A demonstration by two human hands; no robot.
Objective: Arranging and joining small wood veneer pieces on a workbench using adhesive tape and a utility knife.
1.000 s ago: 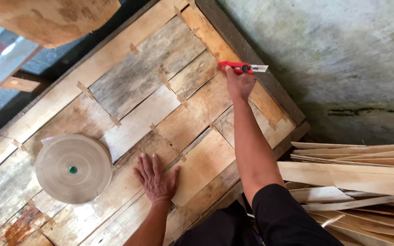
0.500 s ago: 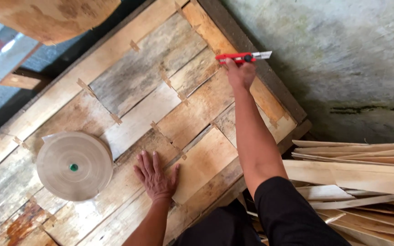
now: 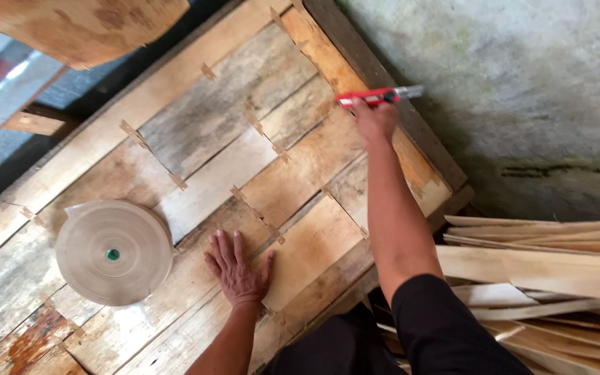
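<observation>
Gripping a red utility knife, right hand nears the veneer sheet edge.

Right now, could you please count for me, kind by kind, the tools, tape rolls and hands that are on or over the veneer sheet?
Red utility knife, held in the right hand: 1
Roll of brown paper tape, lying flat on the veneer sheet: 1
Hands: 2, the right hand gripping the knife and the left hand pressed flat on the sheet
Total: 4
</observation>
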